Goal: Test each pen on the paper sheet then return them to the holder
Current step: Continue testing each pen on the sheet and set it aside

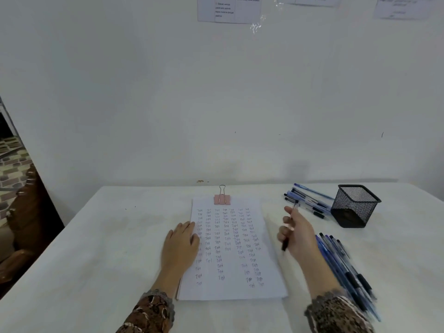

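Right hand [298, 233] grips one pen [285, 245] just off the right edge of the paper sheet [230, 292], while the left hand [181, 241] lies flat with fingers straight on the sheet's left edge.

The held pen is tilted, tip down toward the worktop [96, 236] and clear of the paper. It looks light, stiff and smooth, so a pinch low on the barrel should steer it best. The sheet is thin and likely to slide, hence the steadying palm. A binder clip [222, 199] holds its far edge. Right of the sheet lies a row of pens [343, 267]. Beyond the sheet's far right corner are more loose pens [310, 200] beside the mesh holder [355, 207], which appears empty.
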